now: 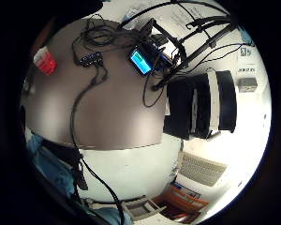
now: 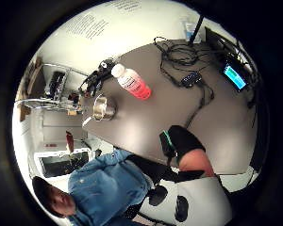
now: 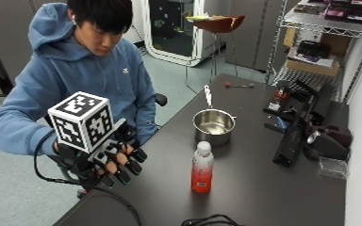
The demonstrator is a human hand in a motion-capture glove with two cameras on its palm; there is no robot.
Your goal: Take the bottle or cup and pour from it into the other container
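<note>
A clear bottle with red liquid and a white cap stands upright near the middle of the dark table. Behind it stands an open steel pot with a handle. The bottle and the pot also show in the thumb side palm view, and the bottle sits at the edge of the little finger side view. My gloved right hand hovers at the table's near left edge, well left of the bottle, with fingers loosely bent and holding nothing. A gloved thumb shows over the table edge.
Black devices and a stand line the right side of the table, with a clear box beside them. Cables lie at the near edge. A lit phone screen sits among cables. A wire shelf stands behind.
</note>
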